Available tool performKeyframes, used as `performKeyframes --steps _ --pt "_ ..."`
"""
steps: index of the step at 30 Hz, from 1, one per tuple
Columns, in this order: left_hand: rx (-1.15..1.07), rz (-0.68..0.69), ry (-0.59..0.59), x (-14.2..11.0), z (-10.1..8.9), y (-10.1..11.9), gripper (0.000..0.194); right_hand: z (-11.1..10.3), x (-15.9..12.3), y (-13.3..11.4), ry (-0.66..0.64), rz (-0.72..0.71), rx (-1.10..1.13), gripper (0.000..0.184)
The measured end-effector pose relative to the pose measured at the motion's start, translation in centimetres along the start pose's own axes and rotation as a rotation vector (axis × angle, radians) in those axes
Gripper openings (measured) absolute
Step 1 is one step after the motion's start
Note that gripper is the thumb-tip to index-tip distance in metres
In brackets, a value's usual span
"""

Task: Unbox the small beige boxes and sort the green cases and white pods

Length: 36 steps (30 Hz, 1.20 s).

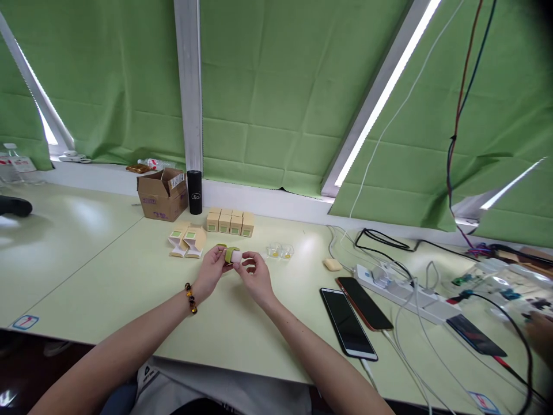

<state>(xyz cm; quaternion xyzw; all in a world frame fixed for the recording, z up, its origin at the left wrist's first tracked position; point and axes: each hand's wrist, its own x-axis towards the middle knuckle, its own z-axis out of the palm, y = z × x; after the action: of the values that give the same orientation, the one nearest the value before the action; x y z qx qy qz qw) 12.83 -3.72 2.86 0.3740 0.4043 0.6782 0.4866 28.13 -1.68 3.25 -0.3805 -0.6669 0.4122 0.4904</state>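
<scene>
Both of my hands meet over the pale green table [108, 271] around a small jar [232, 255] with a green lid and a white body. My left hand [211, 270], with a bead bracelet on its wrist, pinches the green lid end. The white end is gripped by the fingers of my right hand [256, 275]. Just behind the hands lie two unfolded small cartons [186, 241] and a row of several closed small boxes [230, 223].
A brown cardboard box [161, 195] and a black cylinder [194, 192] stand at the back. Small clear trays [280, 251], a beige pad [332, 265], two phones [354, 314], a power strip [401, 291] with cables lie to the right. Another person's hand [540, 325] shows at far right.
</scene>
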Motion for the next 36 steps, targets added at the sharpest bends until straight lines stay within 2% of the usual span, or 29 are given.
performKeyframes --steps 5,9,13,18,21,26,32,36 --pt "0.126 0.076 -0.036 -0.6 0.6 -0.4 0.047 0.3 -0.8 0.3 0.06 -0.119 -0.006 0.035" --pt "0.188 0.114 -0.104 -1.1 1.1 0.1 0.041 -0.5 -0.9 0.5 0.084 -0.206 -0.038 0.031" --pt "0.256 0.231 -0.133 -1.6 1.2 0.9 0.037 -1.5 -0.6 1.0 0.077 -0.272 -0.108 0.034" --pt "0.496 0.384 -0.152 -2.1 0.9 1.3 0.038 -2.1 -0.5 1.5 0.082 -0.499 -0.296 0.035" --pt "0.542 0.369 -0.188 -2.2 0.8 1.3 0.036 -2.1 -0.6 1.6 0.083 -0.607 -0.336 0.039" --pt "0.471 0.361 -0.231 -2.3 0.9 1.2 0.036 -2.3 -0.5 1.9 0.086 -0.653 -0.375 0.042" --pt "0.395 0.331 -0.229 -2.3 0.9 0.6 0.043 -2.7 -0.3 1.9 0.099 -0.725 -0.414 0.049" --pt "0.356 0.275 -0.182 -2.1 0.8 0.4 0.049 -3.2 -0.2 1.2 0.037 -0.766 -0.537 0.048"
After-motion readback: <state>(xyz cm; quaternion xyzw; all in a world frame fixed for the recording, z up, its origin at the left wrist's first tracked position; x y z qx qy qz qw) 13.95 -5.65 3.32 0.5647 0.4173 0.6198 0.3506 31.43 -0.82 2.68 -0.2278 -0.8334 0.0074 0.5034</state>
